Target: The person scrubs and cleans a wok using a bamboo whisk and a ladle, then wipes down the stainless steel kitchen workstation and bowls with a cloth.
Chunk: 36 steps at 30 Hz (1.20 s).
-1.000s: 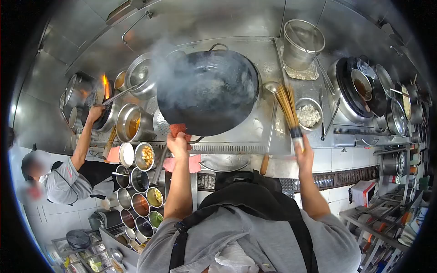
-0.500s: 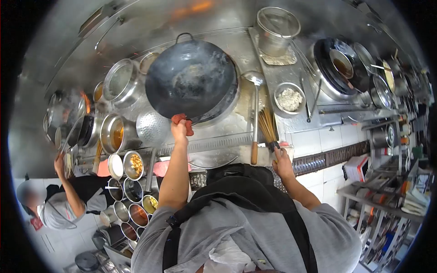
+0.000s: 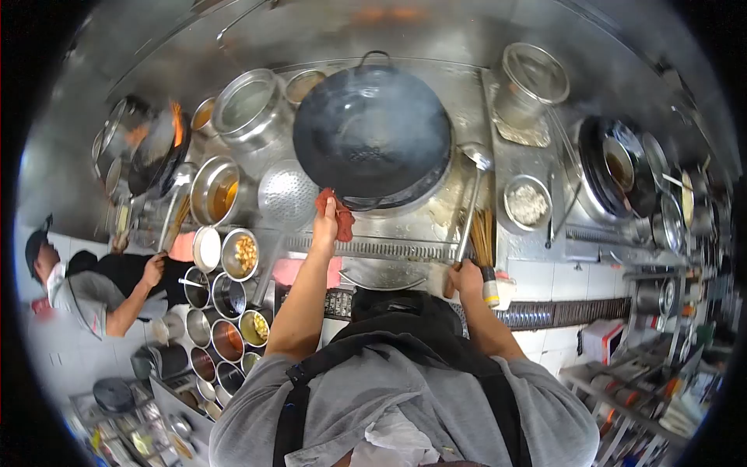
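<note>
My left hand [image 3: 325, 226] is closed on a folded red cloth [image 3: 341, 216] at the near rim of a large black wok [image 3: 373, 128], beside its near loop handle. Pale smoke hangs over the wok, and its dark inside shows no food. My right hand [image 3: 467, 279] is closed around the handle of a long metal ladle [image 3: 469, 206], near its wooden end. The ladle's bowl rests on the stove top right of the wok. Just right of that hand lies a bamboo wok brush [image 3: 484, 233], bristles pointing away from me.
A perforated strainer [image 3: 288, 194], a pot of orange liquid [image 3: 216, 193] and several seasoning pots [image 3: 229, 296] stand left. A bowl of white food [image 3: 527, 204] and a sieve on a pot [image 3: 533, 82] stand right. A co-worker [image 3: 101, 288] holds a ladle at the far left.
My right hand has left the brush and taken hold of the ladle's handle, which now slants. My left hand stays with the cloth at the wok. The view has shifted, and smoke is thicker.
</note>
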### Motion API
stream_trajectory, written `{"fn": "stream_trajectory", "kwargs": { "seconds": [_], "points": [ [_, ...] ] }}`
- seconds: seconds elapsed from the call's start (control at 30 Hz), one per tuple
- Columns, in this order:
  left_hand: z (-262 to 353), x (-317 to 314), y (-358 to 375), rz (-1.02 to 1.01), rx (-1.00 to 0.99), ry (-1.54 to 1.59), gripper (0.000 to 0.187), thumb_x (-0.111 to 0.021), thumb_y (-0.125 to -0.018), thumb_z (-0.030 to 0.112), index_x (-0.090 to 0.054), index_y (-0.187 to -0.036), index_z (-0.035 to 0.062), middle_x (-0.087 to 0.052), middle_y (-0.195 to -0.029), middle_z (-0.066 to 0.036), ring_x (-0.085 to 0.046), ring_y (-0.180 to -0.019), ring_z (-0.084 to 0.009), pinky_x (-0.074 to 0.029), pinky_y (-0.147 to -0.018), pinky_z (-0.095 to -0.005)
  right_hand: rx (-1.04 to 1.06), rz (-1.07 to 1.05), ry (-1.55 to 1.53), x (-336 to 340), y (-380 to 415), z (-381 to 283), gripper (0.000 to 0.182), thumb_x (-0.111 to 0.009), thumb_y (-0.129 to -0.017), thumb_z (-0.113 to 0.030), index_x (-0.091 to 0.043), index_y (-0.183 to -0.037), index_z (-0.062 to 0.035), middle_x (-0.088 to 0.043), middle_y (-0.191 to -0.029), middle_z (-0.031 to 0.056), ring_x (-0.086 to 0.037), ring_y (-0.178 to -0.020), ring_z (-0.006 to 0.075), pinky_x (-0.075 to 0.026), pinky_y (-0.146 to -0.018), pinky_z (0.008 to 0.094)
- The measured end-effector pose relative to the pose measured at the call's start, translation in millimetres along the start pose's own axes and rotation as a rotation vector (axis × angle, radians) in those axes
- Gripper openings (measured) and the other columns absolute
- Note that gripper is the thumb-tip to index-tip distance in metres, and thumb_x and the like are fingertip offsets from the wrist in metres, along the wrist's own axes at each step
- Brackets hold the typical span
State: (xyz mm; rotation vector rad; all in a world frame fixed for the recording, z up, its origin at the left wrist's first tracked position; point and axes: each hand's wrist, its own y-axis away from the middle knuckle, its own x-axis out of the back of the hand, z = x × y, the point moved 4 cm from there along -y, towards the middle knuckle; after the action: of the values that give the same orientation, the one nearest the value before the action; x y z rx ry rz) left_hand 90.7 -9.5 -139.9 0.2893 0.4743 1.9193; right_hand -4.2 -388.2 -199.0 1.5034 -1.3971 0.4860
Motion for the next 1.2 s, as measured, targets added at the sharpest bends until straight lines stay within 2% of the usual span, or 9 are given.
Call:
{"fn": "stream_trajectory", "kwargs": {
  "seconds": [0.07,0.17,0.23,0.5,0.63,0.77,0.97,1.03,1.2],
  "points": [
    [-6.3,33.8,11.5,0.029,-0.129,-0.100,0.039,-0.058,-0.091,0.039,-0.053,-0.107,0.0028,-0.065,-0.086,-0.011,-0.066,-0.080,-0.0194,-0.051,-0.068,-0.0356,-0.104,0.179,-0.119,-9.5,-4.8,19.0,0.040,-0.063,-0.079,-0.033,-0.059,-0.092,0.0041,-0.064,-0.086,0.0281,-0.065,-0.082,0.0421,-0.050,-0.074,0.0499],
    [-43.5,94.3,28.2,0.312,-0.225,-0.462,0.040,-0.067,-0.080,0.028,-0.053,-0.103,-0.0010,-0.066,-0.086,-0.020,-0.064,-0.084,-0.0365,-0.049,-0.073,-0.0445,-0.148,0.319,-0.684,5.4,7.1,37.7,0.016,-0.054,-0.083,-0.018,-0.052,-0.090,-0.0030,-0.048,-0.059,0.0046,-0.043,-0.038,0.0139,-0.036,-0.033,0.0311],
    [-63.4,118.3,40.9,0.414,-0.171,-0.679,0.042,-0.069,-0.068,0.017,-0.051,-0.102,-0.0016,-0.063,-0.090,-0.028,-0.060,-0.090,-0.0457,-0.047,-0.078,-0.0496,-0.221,0.221,-0.756,40.1,20.8,16.7,0.012,-0.052,-0.083,-0.015,-0.048,-0.085,-0.0039,-0.045,-0.055,0.0041,-0.041,-0.036,0.0123,-0.034,-0.030,0.0299],
    [-108.3,156.3,39.9,0.334,-0.184,-0.762,0.044,-0.067,-0.065,0.011,-0.048,-0.103,0.0020,-0.063,-0.092,-0.027,-0.059,-0.090,-0.0462,-0.047,-0.078,-0.0517,0.175,0.218,-0.650,103.4,-24.6,-141.8,0.011,-0.056,-0.080,-0.007,-0.046,-0.081,-0.0041,-0.046,-0.053,0.0036,-0.044,-0.035,0.0139,-0.036,-0.032,0.0303],
    [-118.1,160.9,39.3,0.350,-0.245,-0.662,0.044,-0.068,-0.068,0.013,-0.048,-0.106,0.0038,-0.062,-0.095,-0.026,-0.059,-0.090,-0.0459,-0.047,-0.079,-0.0527,0.518,0.118,-0.371,110.1,-85.2,-312.3,0.012,-0.056,-0.080,-0.007,-0.053,-0.091,-0.0034,-0.052,-0.056,0.0081,-0.053,-0.043,0.0154,-0.043,-0.041,0.0310],
    [-111.2,162.8,42.8,0.338,-0.212,-0.625,0.044,-0.069,-0.070,0.015,-0.048,-0.107,0.0037,-0.061,-0.098,-0.026,-0.059,-0.093,-0.0448,-0.048,-0.081,-0.0504,1.092,0.402,0.059,74.5,-149.0,-482.9,0.024,-0.057,-0.079,-0.009,-0.055,-0.102,-0.0029,-0.059,-0.062,0.0163,-0.060,-0.049,0.0242,-0.046,-0.047,0.0393],
    [-97.2,168.9,49.9,0.287,-0.205,-0.538,0.044,-0.067,-0.070,0.011,-0.048,-0.108,0.0032,-0.061,-0.099,-0.025,-0.059,-0.095,-0.0438,-0.048,-0.082,-0.0502,0.574,-0.189,0.123,-12.1,-173.1,-638.3,0.015,-0.059,-0.076,-0.007,-0.060,-0.089,0.0011,-0.062,-0.067,0.0179,-0.062,-0.052,0.0241,-0.047,-0.049,0.0402],
    [-103.4,169.5,46.7,0.298,-0.194,-0.546,0.044,-0.066,-0.069,0.008,-0.047,-0.108,0.0031,-0.061,-0.100,-0.024,-0.059,-0.096,-0.0427,-0.048,-0.083,-0.0495,0.357,-0.617,-0.313,-55.0,-192.7,-651.1,0.008,-0.059,-0.075,-0.006,-0.060,-0.080,0.0009,-0.062,-0.068,0.0147,-0.059,-0.052,0.0219,-0.045,-0.045,0.0348],
    [-109.0,170.6,42.4,0.229,-0.193,-0.554,0.050,-0.066,-0.068,0.008,-0.045,-0.114,0.0023,-0.060,-0.103,-0.025,-0.059,-0.100,-0.0412,-0.048,-0.085,-0.0475,0.214,-0.722,-1.076,-54.0,-161.2,-640.5,0.012,-0.059,-0.077,-0.010,-0.055,-0.079,0.0013,-0.060,-0.070,0.0132,-0.054,-0.051,0.0181,-0.040,-0.041,0.0242]
  ]
}}
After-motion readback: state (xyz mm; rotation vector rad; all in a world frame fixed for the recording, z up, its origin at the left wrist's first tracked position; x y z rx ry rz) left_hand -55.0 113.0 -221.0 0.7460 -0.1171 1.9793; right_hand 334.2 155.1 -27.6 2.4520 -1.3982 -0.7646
